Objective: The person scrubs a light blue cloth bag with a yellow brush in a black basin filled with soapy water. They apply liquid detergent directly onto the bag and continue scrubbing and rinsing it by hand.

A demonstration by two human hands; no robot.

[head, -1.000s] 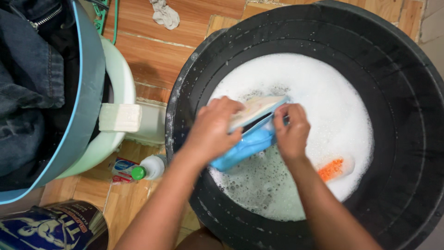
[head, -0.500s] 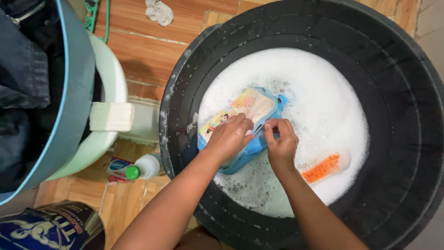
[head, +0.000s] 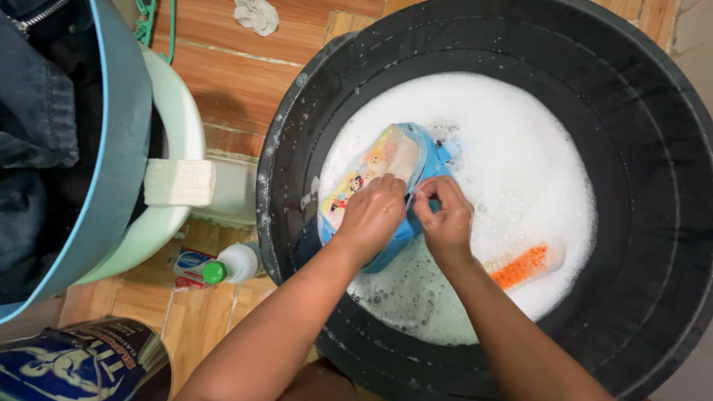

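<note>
A small blue bag [head: 386, 167] with a cartoon print on its pale front lies in soapy water inside a large black tub [head: 646, 178]. My left hand [head: 371, 212] grips the bag's near edge. My right hand [head: 444, 215] pinches the bag's edge right beside it, at what looks like the zipper. White foam [head: 505, 141] covers most of the water. An orange-bristled scrub brush [head: 523, 266] floats to the right of my right forearm.
A bar of white soap [head: 180, 183] rests on a pale green basin rim [head: 178, 111]. A blue tub [head: 119, 148] at left holds dark denim clothes. A white bottle with a green cap [head: 230, 267], a dark tin [head: 82, 364] and a rag [head: 256, 15] sit on the tiled floor.
The bag has turned from edge-on to printed side up and shifted left. Both hands have come together at its near edge.
</note>
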